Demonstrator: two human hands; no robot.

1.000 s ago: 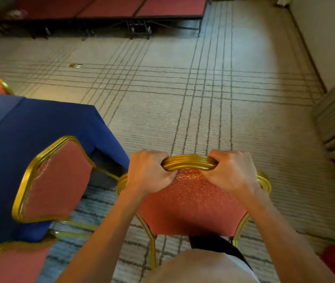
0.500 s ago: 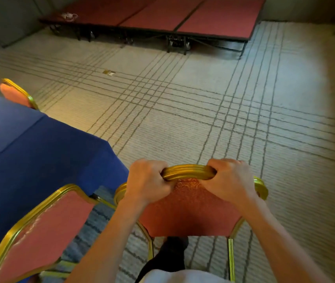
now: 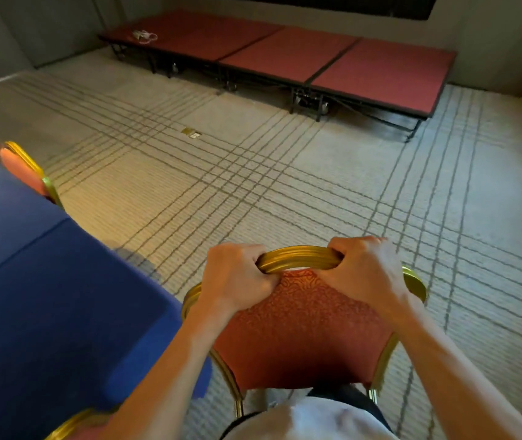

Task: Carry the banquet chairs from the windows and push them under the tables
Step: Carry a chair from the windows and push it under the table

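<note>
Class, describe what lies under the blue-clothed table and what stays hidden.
Under the blue-clothed table nothing shows: its hanging cloth covers legs and floor. A gold-framed red chair back stands at its far edge, a second chair back at its near corner.

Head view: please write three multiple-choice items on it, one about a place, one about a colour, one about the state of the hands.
1. Where is the blue table from the held chair?
A) on its left B) on its right C) straight ahead
2. What colour is the chair's frame?
A) silver B) gold C) black
3. What do the left hand and right hand do?
A) both grip the chair's top B) one grips C) both hang free

1 A: the table fills the left side.
2 B: the rim shines gold.
3 A: fingers of both curl round the top rail.
</note>
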